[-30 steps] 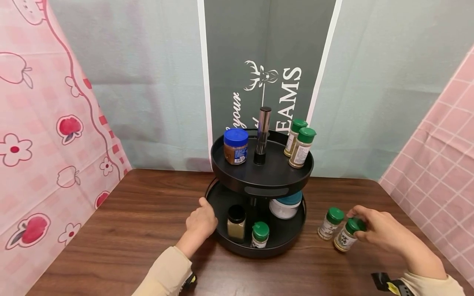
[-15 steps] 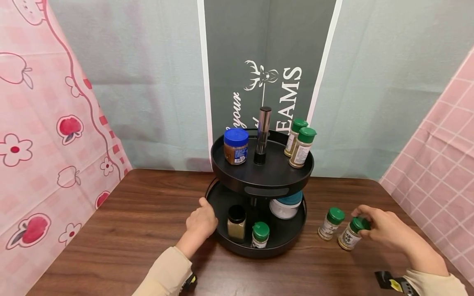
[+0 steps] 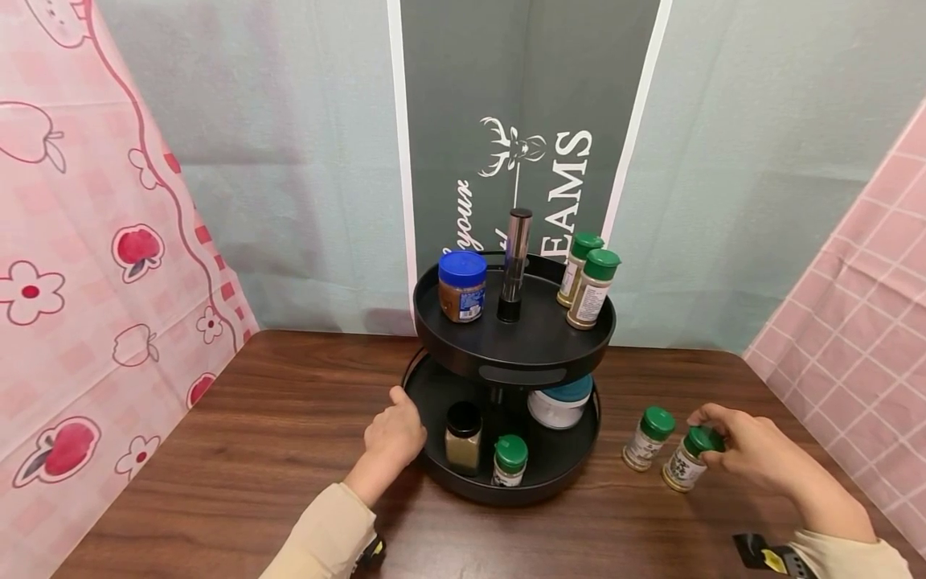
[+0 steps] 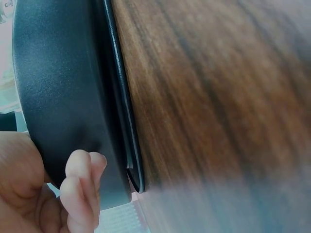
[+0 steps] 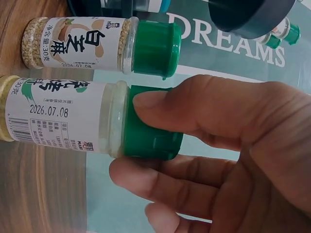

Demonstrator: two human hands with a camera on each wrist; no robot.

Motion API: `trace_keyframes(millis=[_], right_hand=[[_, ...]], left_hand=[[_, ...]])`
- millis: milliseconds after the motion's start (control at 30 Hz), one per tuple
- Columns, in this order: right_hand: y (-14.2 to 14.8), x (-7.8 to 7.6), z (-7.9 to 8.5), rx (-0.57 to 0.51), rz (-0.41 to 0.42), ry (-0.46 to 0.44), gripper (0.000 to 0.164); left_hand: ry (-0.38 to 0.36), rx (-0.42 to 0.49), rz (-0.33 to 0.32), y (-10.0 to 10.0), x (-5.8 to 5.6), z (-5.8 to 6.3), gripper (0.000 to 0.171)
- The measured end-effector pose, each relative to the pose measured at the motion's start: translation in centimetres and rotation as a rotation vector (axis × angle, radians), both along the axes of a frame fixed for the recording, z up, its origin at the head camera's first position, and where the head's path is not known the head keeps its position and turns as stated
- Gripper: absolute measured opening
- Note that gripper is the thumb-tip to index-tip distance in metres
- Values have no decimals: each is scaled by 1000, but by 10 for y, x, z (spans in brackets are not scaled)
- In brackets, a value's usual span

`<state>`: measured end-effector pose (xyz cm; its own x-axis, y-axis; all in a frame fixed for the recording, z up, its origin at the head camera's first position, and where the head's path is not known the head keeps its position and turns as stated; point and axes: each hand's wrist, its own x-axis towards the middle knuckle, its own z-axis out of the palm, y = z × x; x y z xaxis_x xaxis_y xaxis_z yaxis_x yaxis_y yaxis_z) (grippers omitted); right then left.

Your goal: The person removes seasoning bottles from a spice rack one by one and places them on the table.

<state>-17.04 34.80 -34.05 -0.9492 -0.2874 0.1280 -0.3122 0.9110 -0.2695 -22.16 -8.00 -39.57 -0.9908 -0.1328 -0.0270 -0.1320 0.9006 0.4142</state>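
A black two-tier turntable rack (image 3: 506,492) stands mid-table. At its left side my left hand (image 3: 394,433) holds the lower tier's rim; in the left wrist view its curled fingers (image 4: 83,187) lie against the black wall. To the rack's right, my right hand (image 3: 752,450) pinches the green cap of a seasoning shaker (image 3: 683,466) standing on the table. Thumb and fingers sit either side of that cap in the right wrist view. Just left of it stands a second green-capped shaker, of sesame seeds (image 5: 82,43), a small gap away.
The upper tier bears a blue-lidded jar (image 3: 462,289), a central post (image 3: 515,265) and two green-capped shakers (image 3: 592,293). Below are a black-capped jar (image 3: 463,442), a green-capped shaker (image 3: 510,462) and a white tub (image 3: 555,408) with a teal lid. Curtains enclose the table.
My right hand has shifted slightly right with the seasoning shaker, widening the gap to the sesame shaker, then stayed nearly still. The left hand keeps its place at the rack.
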Motion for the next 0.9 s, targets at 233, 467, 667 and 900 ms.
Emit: trace_keyframes(millis=[233,467,667,900], right_hand=[[0,0,0,5,23,19,36],[0,5,6,7,2,-106,58],[1,5,11,68,-27,-145,70],[0,4,14,87,-21,-123,64]], left_hand=[[1,-5,1,0,0,1,45],[15,-2,-2,0,1,0,43],[16,-5,-6,0,0,0,42],[14,-3,-5,0,0,0,41]])
